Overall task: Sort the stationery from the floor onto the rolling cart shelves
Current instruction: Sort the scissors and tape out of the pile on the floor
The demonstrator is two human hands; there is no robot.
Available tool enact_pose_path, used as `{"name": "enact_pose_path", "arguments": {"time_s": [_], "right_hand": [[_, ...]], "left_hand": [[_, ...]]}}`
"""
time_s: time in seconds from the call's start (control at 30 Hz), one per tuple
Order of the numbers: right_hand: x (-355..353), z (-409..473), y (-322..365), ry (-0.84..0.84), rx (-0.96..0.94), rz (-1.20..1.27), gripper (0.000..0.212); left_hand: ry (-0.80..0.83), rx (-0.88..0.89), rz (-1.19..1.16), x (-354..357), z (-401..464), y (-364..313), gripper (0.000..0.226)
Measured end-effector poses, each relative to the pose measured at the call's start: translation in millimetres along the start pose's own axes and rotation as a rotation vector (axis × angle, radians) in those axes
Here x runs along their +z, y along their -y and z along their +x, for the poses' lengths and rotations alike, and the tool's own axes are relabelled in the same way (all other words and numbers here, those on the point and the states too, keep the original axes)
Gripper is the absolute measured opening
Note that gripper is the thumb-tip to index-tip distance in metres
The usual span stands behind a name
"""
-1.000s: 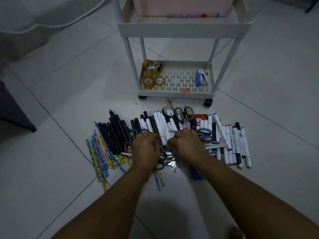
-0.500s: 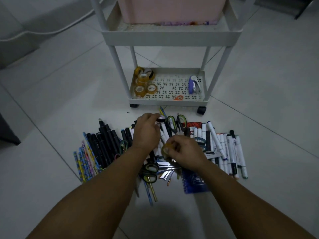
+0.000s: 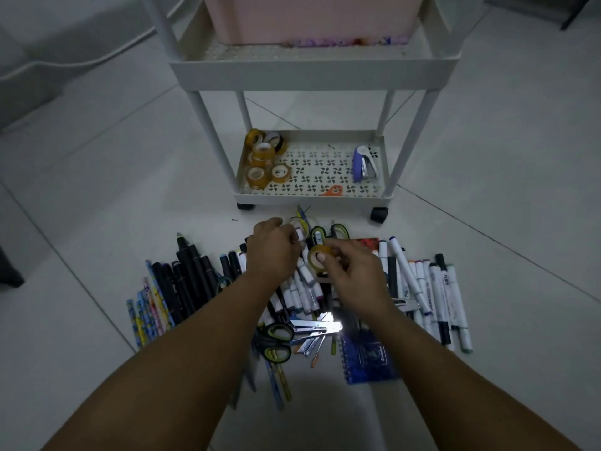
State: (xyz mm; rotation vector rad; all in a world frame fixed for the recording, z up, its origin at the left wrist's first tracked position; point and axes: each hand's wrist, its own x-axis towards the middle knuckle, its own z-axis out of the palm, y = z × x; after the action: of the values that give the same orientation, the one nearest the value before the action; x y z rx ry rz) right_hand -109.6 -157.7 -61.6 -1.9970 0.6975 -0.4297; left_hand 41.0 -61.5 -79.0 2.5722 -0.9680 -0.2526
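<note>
Our right hand pinches a small yellowish clear-tape roll above the stationery pile on the floor. Left hand has its fingers curled, on what we cannot tell. White plastic rolling cart's bottom shelf, tape cluster at its left, lies at 12 o'clock; right hand nearer.

Tape roll in my right hand: glossy, see-thru yellowish plastic film. Cart: matt white plastic, perforated shelf. Floor: smooth tile w/ slight sheen. Stapler in the pile: shiny bare metal, catching light. Markers: smooth white plastic barrels. Notebook: glossy blue cover.
</note>
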Motion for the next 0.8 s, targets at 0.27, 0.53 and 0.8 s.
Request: {"name": "enact_pose_path", "arguments": {"time_s": [0.27, 0.53, 0.8], "right_hand": [[4.6, 36.0, 6.2, -0.144, -0.010, 0.028, 0.015], [43.1, 104.3, 30.1, 0.006, -0.303, -0.285, 0.019], [81.8, 142.6, 47.8, -0.019, -0.279, -0.388, 0.023]], "left_hand": [[-0.203, -0.052, -0.205, -14.1, -2.7, -1.6, 0.013], [-0.347, -0.250, -0.259, -28.1, -10.7, 37.4, 0.016], [-0.336, -0.291, -0.302, -33.1, -10.4, 56.8, 0.022]]}}
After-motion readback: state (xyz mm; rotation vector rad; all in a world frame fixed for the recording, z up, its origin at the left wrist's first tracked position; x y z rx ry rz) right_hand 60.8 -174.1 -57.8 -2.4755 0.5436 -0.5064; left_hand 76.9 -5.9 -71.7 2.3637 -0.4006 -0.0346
